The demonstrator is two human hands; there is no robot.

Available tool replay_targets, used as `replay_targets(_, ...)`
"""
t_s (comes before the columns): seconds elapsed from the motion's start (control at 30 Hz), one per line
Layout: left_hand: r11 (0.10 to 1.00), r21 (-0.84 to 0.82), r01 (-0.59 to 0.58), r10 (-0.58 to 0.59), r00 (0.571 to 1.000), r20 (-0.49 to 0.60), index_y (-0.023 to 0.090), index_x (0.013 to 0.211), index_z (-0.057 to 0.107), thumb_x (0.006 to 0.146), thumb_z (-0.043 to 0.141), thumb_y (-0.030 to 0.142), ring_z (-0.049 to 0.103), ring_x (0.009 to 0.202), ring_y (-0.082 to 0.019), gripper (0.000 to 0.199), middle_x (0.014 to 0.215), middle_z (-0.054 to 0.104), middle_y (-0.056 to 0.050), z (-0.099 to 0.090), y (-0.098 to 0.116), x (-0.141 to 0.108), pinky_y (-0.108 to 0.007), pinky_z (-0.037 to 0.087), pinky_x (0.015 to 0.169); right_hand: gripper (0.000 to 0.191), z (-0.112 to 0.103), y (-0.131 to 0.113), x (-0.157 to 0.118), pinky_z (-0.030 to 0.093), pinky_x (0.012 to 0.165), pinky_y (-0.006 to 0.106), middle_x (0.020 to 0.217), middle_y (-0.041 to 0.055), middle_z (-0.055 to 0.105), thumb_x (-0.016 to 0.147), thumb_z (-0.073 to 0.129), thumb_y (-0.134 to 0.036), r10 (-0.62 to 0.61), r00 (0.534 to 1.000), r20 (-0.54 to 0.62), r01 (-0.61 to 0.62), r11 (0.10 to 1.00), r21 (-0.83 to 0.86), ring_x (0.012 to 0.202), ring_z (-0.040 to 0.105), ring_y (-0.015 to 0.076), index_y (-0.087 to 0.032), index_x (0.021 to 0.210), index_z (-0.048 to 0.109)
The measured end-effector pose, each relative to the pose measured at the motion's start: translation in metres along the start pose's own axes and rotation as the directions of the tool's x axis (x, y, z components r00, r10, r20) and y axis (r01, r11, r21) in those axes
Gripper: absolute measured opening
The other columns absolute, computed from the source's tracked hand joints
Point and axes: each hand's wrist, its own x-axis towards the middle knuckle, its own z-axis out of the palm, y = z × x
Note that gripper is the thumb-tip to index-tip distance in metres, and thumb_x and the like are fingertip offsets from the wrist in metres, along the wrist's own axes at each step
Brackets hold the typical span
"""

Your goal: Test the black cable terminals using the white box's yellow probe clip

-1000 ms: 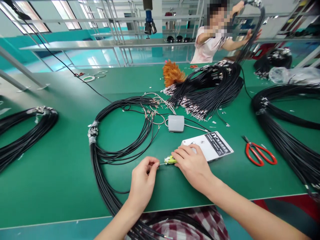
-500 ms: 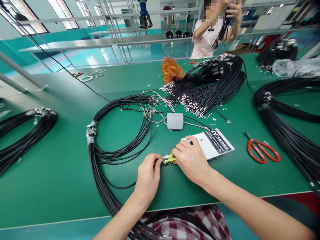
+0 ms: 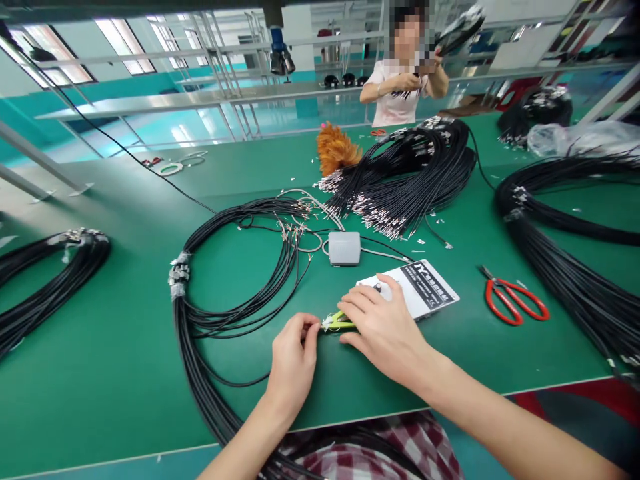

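Note:
My left hand [image 3: 294,357] is closed in a pinch at the end of a black cable [image 3: 235,382], its tip hidden by my fingers. Touching or almost touching those fingertips is the whitish tip of a small plier-like tool with yellow-green handles [image 3: 343,321]. My right hand [image 3: 383,327] is around the handles, fingers above and thumb below, with a loose grip. Behind that hand lies a white box with a black printed label [image 3: 431,285], partly covered by the hand. The cable bundle [image 3: 185,333] curves beside my left hand and hangs over the table edge onto my lap.
A grey pedal-like box [image 3: 344,249] stands beyond my hands. Red-handled scissors [image 3: 516,301] lie to the right. More cable bundles [image 3: 415,177] rest at the back and both sides, near an orange fluffy duster [image 3: 337,150]. Across the table a person [image 3: 400,87] handles cables.
My right hand has loosened, with thumb and fingers farther apart and the tool's handles more spread. My left hand keeps its pinch. The view has shifted slightly; the person opposite has lowered their hands.

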Motion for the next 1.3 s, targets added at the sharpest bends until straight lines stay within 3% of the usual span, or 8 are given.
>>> replay_targets(0.17,0.999,-0.040,0.020,-0.020,1.000,0.011,0.021,0.080,0.062,0.091,0.050,0.027,0.066,0.065,-0.018,0.018,0.073,0.069,-0.001,-0.001,0.000,0.000,-0.027,0.047,0.062,0.013,-0.015,0.017,-0.050,0.032,0.099,0.044,0.109,0.0026,0.075,0.092,0.056,-0.015,0.224,0.909,-0.352,-0.188,0.973,0.136,0.106,0.064,0.0218,-0.023,0.102,0.062)
replay_targets(0.33,0.998,-0.050,0.035,-0.034,0.999,0.020,0.022,0.081,0.062,0.091,0.051,0.030,0.065,0.065,-0.019,0.017,0.073,0.069,-0.001,-0.001,-0.003,0.001,-0.029,0.046,0.064,0.016,-0.004,0.011,-0.079,0.034,0.098,0.044,0.115,0.0032,0.074,0.089,0.052,-0.008,0.242,0.900,-0.362,-0.187,0.966,0.180,0.114,0.060,0.0243,-0.023,0.090,0.057)
replay_targets(0.6,0.998,-0.028,0.055,-0.055,0.998,-0.007,0.021,0.077,0.062,0.087,0.053,0.029,0.063,0.062,-0.020,0.015,0.069,0.067,-0.001,-0.013,-0.009,-0.002,-0.029,0.046,0.061,0.019,0.012,0.015,-0.076,0.033,0.101,0.048,0.102,0.0004,0.078,0.088,0.056,-0.006,0.230,0.860,-0.455,-0.212,0.973,0.092,0.101,0.065,0.0242,-0.024,0.084,0.057)
replay_targets(0.77,0.995,-0.093,0.036,-0.038,0.999,-0.024,0.020,0.081,0.061,0.088,0.053,0.026,0.064,0.060,-0.017,0.012,0.066,0.065,0.000,-0.024,-0.012,0.000,-0.026,0.049,0.056,0.018,0.014,0.014,-0.083,0.037,0.100,0.049,0.103,0.0048,0.077,0.086,0.059,-0.007,0.209,0.850,-0.483,-0.166,0.977,0.132,0.108,0.062,0.0263,-0.024,0.092,0.058)
replay_targets(0.93,0.984,-0.165,-0.064,0.043,0.991,-0.130,0.017,0.103,0.053,0.086,0.050,0.019,0.063,0.057,-0.012,0.018,0.075,0.063,0.001,-0.043,-0.012,0.052,-0.024,0.054,0.056,0.020,0.022,0.004,-0.099,0.044,0.095,0.044,0.103,0.0054,0.076,0.085,0.057,-0.006,0.140,0.871,-0.470,-0.053,0.980,0.194,0.104,0.065,0.0232,-0.023,0.095,0.061)
replay_targets(1.1,0.990,-0.053,-0.133,0.106,0.928,-0.358,0.016,0.115,0.048,0.088,0.051,0.017,0.064,0.087,-0.016,0.027,0.091,0.058,0.000,-0.061,-0.019,0.134,-0.029,0.051,0.081,0.022,0.034,-0.001,-0.104,0.054,0.084,0.039,0.106,0.0060,0.075,0.086,0.054,-0.007,0.139,0.893,-0.428,-0.039,0.971,0.235,0.103,0.067,0.0224,-0.023,0.097,0.064)
replay_targets(1.2,0.992,0.031,-0.125,0.128,0.932,-0.339,0.015,0.113,0.052,0.087,0.052,0.013,0.063,0.088,-0.019,0.026,0.094,0.056,-0.002,-0.058,-0.025,0.159,-0.034,0.050,0.084,0.020,0.037,-0.001,-0.105,0.056,0.085,0.040,0.108,0.0076,0.074,0.087,0.055,-0.008,0.187,0.894,-0.408,-0.079,0.960,0.268,0.105,0.066,0.0236,-0.022,0.099,0.064)
replay_targets(1.3,0.986,0.085,-0.142,0.158,0.958,-0.238,0.018,0.105,0.057,0.083,0.059,0.011,0.062,0.084,-0.021,0.023,0.093,0.058,-0.005,-0.053,-0.023,0.147,-0.038,0.051,0.083,0.021,0.038,-0.001,-0.106,0.056,0.086,0.041,0.109,0.0083,0.073,0.088,0.054,-0.006,0.204,0.899,-0.386,-0.092,0.953,0.290,0.107,0.065,0.0235,-0.021,0.101,0.063)
